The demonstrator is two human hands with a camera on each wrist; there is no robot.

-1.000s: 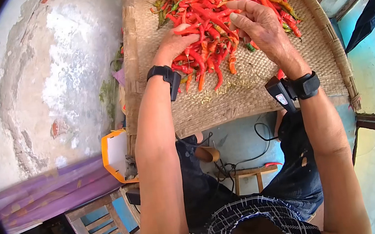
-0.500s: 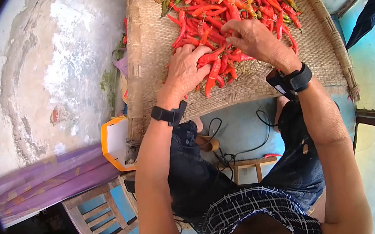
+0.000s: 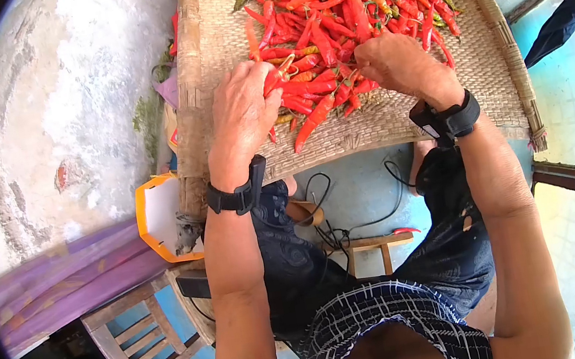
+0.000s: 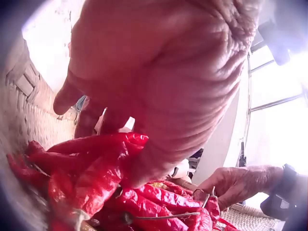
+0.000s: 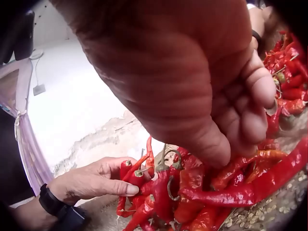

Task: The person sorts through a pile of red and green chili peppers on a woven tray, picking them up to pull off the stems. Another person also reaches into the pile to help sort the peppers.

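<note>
Red chili peppers [image 3: 322,40], some with green stems, lie heaped on a woven tray [image 3: 221,33]. At the heap's near left edge, my left hand [image 3: 243,108] grips several red peppers, its thumb lying across them in the right wrist view [image 5: 96,180]. My right hand [image 3: 404,65] is over the near right part of the heap, fingers curled down among peppers. Its thumb touches the peppers [image 5: 192,180] in the right wrist view; whether it pinches one is unclear. In the left wrist view, wrinkled peppers [image 4: 86,178] lie under my left palm [image 4: 159,72].
The tray has a raised rim [image 3: 505,43]. Another person's arm [image 5: 257,21] shows beyond the heap. Below the tray are an orange-edged box [image 3: 159,217], a small wooden stool [image 3: 371,243], dark cables [image 3: 340,233] and a loose pepper [image 3: 406,230]. A wooden chair [image 3: 116,353] is at lower left.
My left hand has moved left and toward me, gripping peppers at the heap's edge. My right hand has come lower and its fingers have curled in. The other person's hands have moved mostly out of the head view.
</note>
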